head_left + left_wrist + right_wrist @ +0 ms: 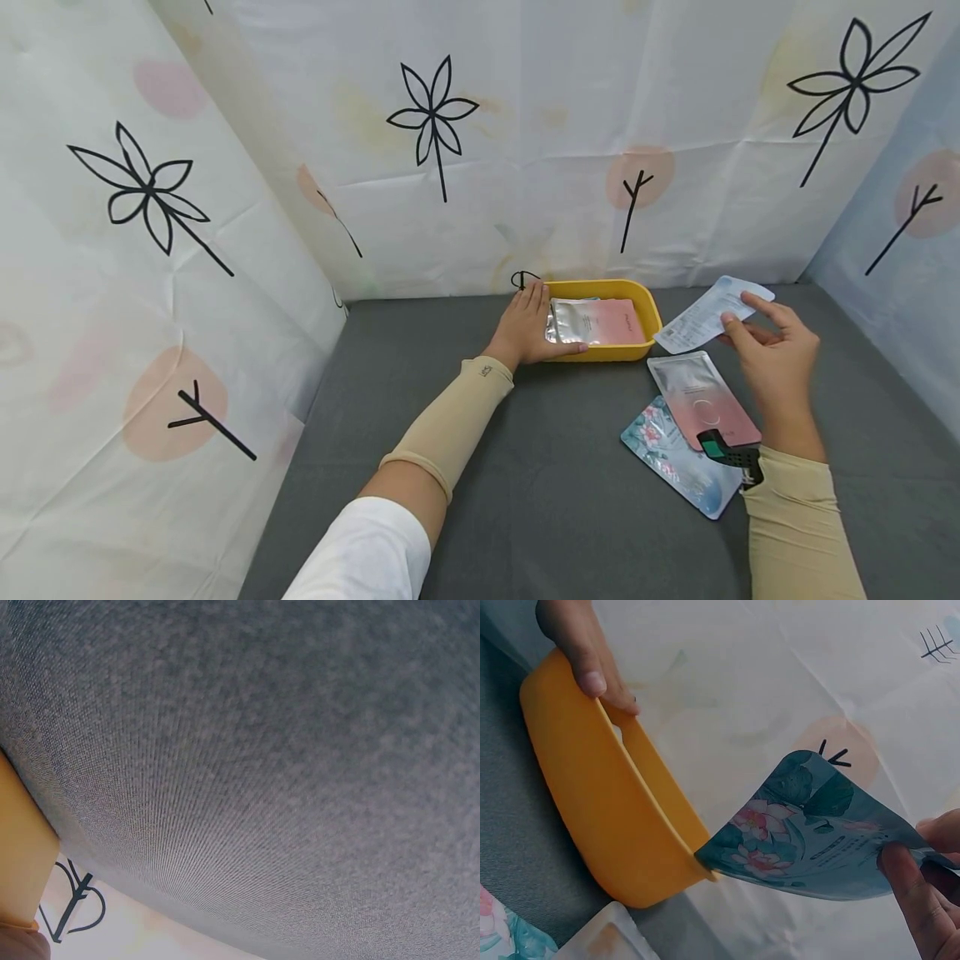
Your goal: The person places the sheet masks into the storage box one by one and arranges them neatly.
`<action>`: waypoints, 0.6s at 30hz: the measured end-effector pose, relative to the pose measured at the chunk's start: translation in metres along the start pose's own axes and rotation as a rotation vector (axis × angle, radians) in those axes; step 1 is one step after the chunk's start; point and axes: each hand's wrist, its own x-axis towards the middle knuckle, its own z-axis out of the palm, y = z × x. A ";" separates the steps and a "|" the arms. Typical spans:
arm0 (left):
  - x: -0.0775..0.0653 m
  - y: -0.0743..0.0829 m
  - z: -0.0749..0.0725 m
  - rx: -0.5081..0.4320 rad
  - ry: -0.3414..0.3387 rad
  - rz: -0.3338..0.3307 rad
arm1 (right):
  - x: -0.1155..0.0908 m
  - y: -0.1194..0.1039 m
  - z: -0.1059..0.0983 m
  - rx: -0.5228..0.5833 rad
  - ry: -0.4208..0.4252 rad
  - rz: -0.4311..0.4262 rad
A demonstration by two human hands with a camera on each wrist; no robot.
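My left hand [527,323] holds the left end of a yellow plastic container [603,353], thumb along the front rim and fingers toward the back. A silver-and-pink face mask packet [611,322] lies inside, overlapping other packets. My right hand [776,337] pinches a light blue face mask packet [701,317] by its right end, thumb against the printed text. In the right wrist view that packet's other face shows lotus flowers [761,825], and its far corner overlaps the container's rim. The left wrist view shows mostly grey cloth.
On the grey tabletop [450,542], below my right hand, a silver-and-pink packet [703,400] lies partly over a blue floral packet [675,454]. Printed white curtains [525,225] stand behind and to the left. A dark band [727,454] crosses my right wrist.
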 end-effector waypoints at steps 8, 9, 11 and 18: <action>0.001 -0.001 0.003 0.003 0.003 -0.002 | 0.001 0.007 0.004 0.004 0.000 0.055; 0.002 -0.001 0.003 0.003 0.000 -0.003 | 0.000 0.008 0.005 -0.011 -0.006 0.057; 0.002 -0.001 0.003 0.008 0.000 -0.004 | 0.000 0.009 0.006 -0.026 -0.023 0.066; 0.003 0.000 0.004 0.016 0.000 -0.007 | 0.001 0.016 0.008 -0.101 -0.089 0.056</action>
